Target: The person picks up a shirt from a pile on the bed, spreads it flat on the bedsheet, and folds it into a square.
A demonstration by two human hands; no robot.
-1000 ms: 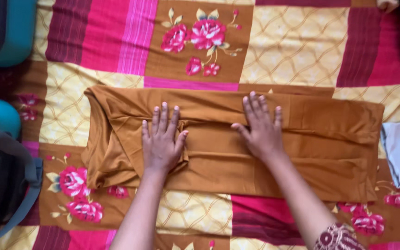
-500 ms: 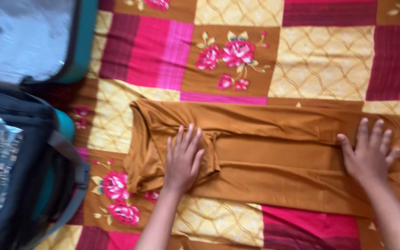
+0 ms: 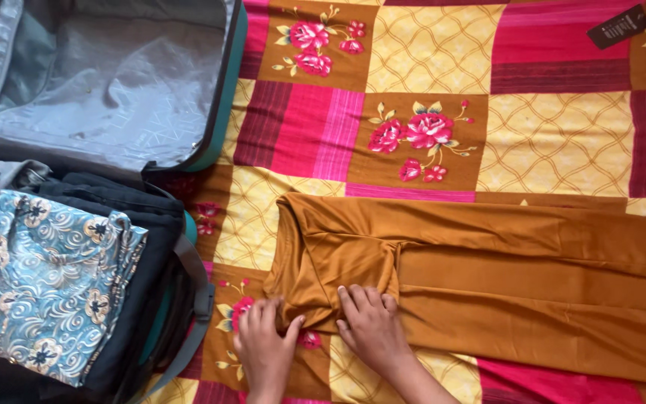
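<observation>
Mustard-brown trousers (image 3: 487, 277) lie folded lengthwise across the patchwork bedspread (image 3: 555, 135), waist end at the left, legs running off the right edge. From the head camera, both hands sit at the near corner of that waist end: the left hand (image 3: 265, 346) has its fingers (image 3: 272, 313) curled over the cloth's lower edge, pinching it, while the right hand (image 3: 371, 329) lies flat just beside, fingers (image 3: 360, 299) together and pressing on the fabric. To the left, an open teal suitcase (image 3: 218, 97) shows its grey lining, and a blue floral garment (image 3: 46, 284) rests on dark clothes (image 3: 136, 217) packed in its lower half.
</observation>
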